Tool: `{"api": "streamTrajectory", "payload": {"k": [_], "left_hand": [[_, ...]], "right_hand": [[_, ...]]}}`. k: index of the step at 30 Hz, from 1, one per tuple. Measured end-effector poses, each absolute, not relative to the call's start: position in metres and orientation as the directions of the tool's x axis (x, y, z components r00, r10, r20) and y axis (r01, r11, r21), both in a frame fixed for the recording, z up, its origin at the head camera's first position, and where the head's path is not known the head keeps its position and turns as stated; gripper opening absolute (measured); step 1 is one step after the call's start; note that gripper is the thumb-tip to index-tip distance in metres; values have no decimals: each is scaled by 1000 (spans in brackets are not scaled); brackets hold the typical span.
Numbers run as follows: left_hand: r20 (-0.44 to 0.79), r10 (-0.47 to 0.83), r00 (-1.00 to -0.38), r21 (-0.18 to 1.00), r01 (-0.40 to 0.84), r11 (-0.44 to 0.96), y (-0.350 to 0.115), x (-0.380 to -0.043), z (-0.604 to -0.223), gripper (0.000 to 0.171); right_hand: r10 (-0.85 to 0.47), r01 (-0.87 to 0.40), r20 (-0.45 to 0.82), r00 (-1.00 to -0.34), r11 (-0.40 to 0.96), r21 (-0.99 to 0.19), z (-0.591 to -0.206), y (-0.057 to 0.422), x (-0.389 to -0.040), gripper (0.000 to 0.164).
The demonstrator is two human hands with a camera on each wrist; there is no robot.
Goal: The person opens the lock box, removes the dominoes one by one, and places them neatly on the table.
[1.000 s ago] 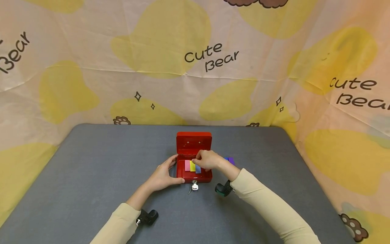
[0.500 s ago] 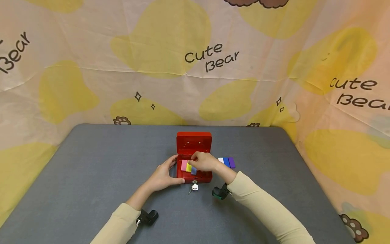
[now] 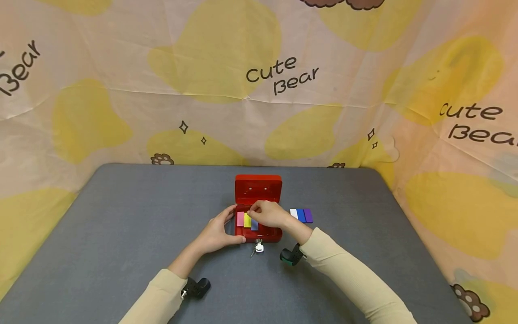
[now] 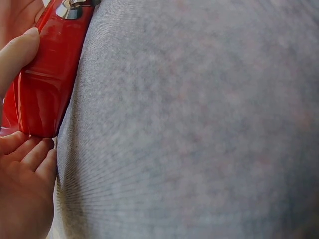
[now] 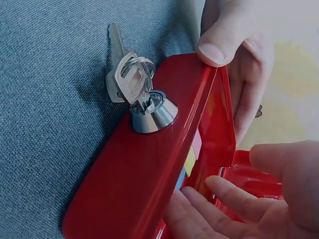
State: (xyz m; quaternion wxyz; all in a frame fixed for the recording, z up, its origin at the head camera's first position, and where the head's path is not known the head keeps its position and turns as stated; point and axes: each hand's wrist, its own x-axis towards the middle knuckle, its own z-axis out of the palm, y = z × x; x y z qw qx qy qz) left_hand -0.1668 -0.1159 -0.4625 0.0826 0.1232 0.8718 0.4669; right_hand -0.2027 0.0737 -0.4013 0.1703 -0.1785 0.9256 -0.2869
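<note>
Left hand [image 3: 215, 232] gripping red box [image 3: 267, 236], thumb over front edge. Right hand [image 3: 270, 214] inside it, fingers loosely spread, tips right up by blue block [image 3: 254, 225].

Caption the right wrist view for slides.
Left hand holds the open red box, keys at its lock; right hand reaches inside.

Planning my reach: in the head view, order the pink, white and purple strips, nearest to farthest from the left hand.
1. Pink strip: inside the red cash box, right of the left hand.
2. White strip: outside, right of the box.
3. Purple strip: farther right, same row.
</note>
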Motion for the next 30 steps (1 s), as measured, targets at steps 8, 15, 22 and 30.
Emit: {"api": "streamTrajectory", "payload": {"k": [8, 15, 22, 30], "left_hand": [[-39, 289, -956, 834, 128, 536, -116, -166, -462, 93], [-36, 288, -957, 835, 130, 535, -115, -166, -461, 92], [-32, 290, -956, 837, 133, 531, -115, -165, -461, 91], [-30, 288, -957, 832, 136, 538, -115, -165, -461, 92]], "right_hand": [[-442, -243, -206, -873, 761, -602, -403, 74, -203, 29], [-462, -279, -164, -871, 742, -609, -404, 75, -203, 29], [-563, -434, -35, -825, 673, -599, -413, 77, -204, 33], [-639, -585, 62, -767, 656, -477, -421, 75, -202, 38]]}}
